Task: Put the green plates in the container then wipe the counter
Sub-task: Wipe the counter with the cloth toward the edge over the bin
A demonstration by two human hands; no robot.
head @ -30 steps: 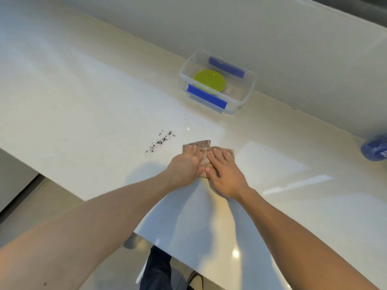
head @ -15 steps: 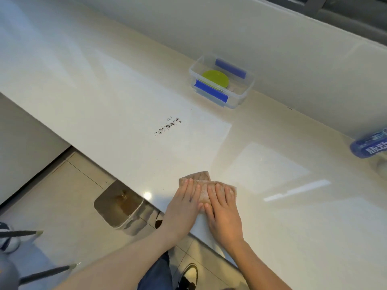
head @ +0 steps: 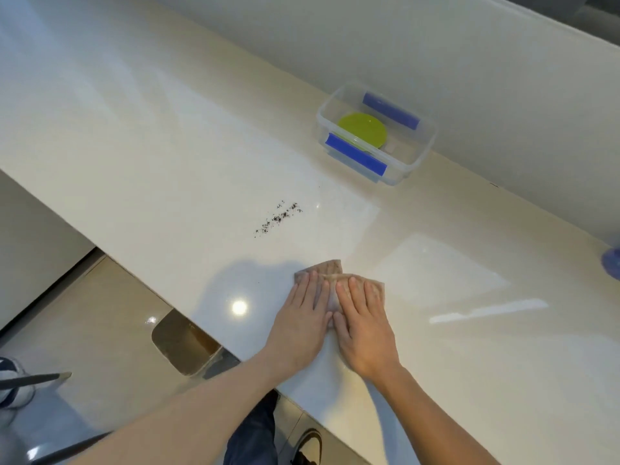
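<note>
Now both hands, left hand [head: 303, 317] and right hand [head: 364, 325], press flat on the cloth [head: 330, 273]

text: none legible | blue object [head: 611, 268] at right edge: possibly printed, too cropped to read

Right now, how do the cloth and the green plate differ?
The cloth is brown, soft and crumpled; the green plate is round and looks rigid. The cloth lies near the counter front edge, pinned flat under the left hand and right hand; the plate sits untouched inside the clear container by the back wall. Neither touches the dark crumbs.
</note>
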